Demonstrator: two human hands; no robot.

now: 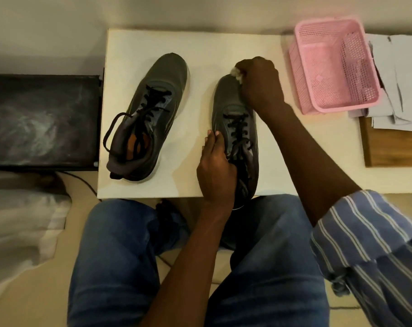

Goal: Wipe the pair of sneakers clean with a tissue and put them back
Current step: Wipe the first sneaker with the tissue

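Two dark grey sneakers with black laces lie on a white table (224,43), toes pointing away from me. The left sneaker (153,109) lies by itself, untouched. My left hand (215,168) grips the right sneaker (233,109) along its left side near the heel, which hangs over the table's near edge. My right hand (261,83) presses a crumpled white tissue (237,73) against that sneaker's toe. Only a small part of the tissue shows beside the fingers.
A pink perforated basket (334,67) stands at the table's back right. Loose papers (398,74) and a wooden board (393,147) lie to its right. A black box (42,119) sits left of the table. My knees in jeans are below the near edge.
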